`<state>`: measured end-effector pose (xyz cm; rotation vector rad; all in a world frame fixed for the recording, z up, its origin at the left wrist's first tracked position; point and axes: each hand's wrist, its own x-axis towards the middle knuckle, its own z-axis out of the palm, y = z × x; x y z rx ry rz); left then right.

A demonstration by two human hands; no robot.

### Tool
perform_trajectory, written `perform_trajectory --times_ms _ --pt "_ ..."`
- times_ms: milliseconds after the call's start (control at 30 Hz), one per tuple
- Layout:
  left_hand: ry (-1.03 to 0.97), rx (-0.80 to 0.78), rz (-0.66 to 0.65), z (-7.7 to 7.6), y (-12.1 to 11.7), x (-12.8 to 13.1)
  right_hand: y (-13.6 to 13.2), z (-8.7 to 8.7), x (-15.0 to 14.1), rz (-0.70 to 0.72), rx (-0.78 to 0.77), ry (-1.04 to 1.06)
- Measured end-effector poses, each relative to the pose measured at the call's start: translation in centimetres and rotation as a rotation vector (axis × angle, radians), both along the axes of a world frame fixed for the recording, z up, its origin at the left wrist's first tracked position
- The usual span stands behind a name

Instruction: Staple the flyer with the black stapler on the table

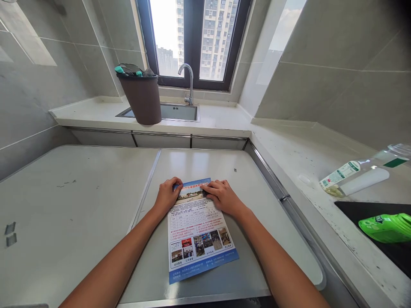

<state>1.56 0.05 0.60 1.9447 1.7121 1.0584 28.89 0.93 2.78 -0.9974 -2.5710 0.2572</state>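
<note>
Head view is showing a blue-and-white printed paper leaflet [194, 220] lying on a glossy pale-grey panel [102, 214]. Likely light, flexible and easily creased, it is offering its edges for holding. The left hand [168, 194] is touching its upper-left corner, the right hand [224, 196] its upper-right; whether either is pinching, I cannot tell. A brown plastic bin [141, 98] is standing well apart, partly blocking the steel sink [180, 112].

1. Item: one printed flyer [201, 226], a single rectangular sheet.
2. Appearance: white ground with blue bands at top and bottom; red heading, building photograph, dense dark text, ruled table, red lines, and a row of small colour photographs.
3. Condition: unfolded, printed side up.
4. Position: lying slightly askew on the pale tabletop [257, 184], right of its seam, heading toward the window [192, 42].
</note>
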Motion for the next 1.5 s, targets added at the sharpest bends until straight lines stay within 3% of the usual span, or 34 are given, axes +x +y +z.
perform_trajectory --times_ms 400,667,1033,1233,1367,1500 --pt "-0.015 -0.003 -0.003 -0.4 0.1 -0.1 -0.2 0.3 -0.2 -0.015 0.006 -0.041" --pt "0.003 0.014 0.005 -0.2 0.1 0.0 -0.6 0.2 -1.1 -0.120 -0.064 -0.052" --pt "0.098 0.025 0.035 -1.0 0.2 -0.2 -1.7 0.3 -3.1 -0.227 0.033 -0.243" --pt "0.151 -0.003 0.056 -1.0 0.3 -0.3 -0.9 1.1 -0.5 -0.136 -0.018 -0.155" --pt "0.208 -0.016 0.096 -0.8 0.4 -0.1 -0.1 1.6 1.7 -0.247 -0.096 -0.121" --pt "0.240 -0.004 0.085 -0.8 0.3 -0.1 0.5 1.3 2.6 -0.407 -0.080 -0.114"
